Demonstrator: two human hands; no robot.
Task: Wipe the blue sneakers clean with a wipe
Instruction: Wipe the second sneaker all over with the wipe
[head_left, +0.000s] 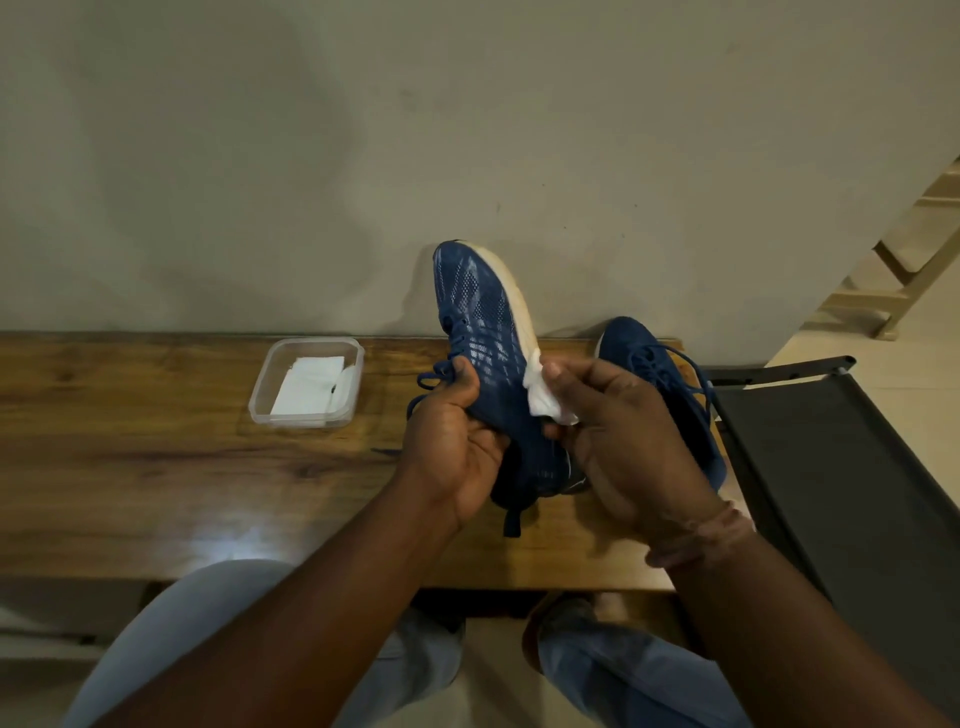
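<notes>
A blue mesh sneaker (480, 306) with a cream sole is held up above the wooden table (156, 457), toe pointing away and up. My left hand (457, 441) grips it at the laces and tongue. My right hand (613, 431) pinches a crumpled white wipe (543, 397) against the sneaker's right side by the sole edge. The second blue sneaker (660, 374) lies on the table behind my right hand, partly hidden by it.
A clear plastic tub (265, 395) with folded white wipes inside sits on the table to the left. A dark chair (831, 467) stands at the table's right end. A plain wall runs behind the table. My knees show below the front edge.
</notes>
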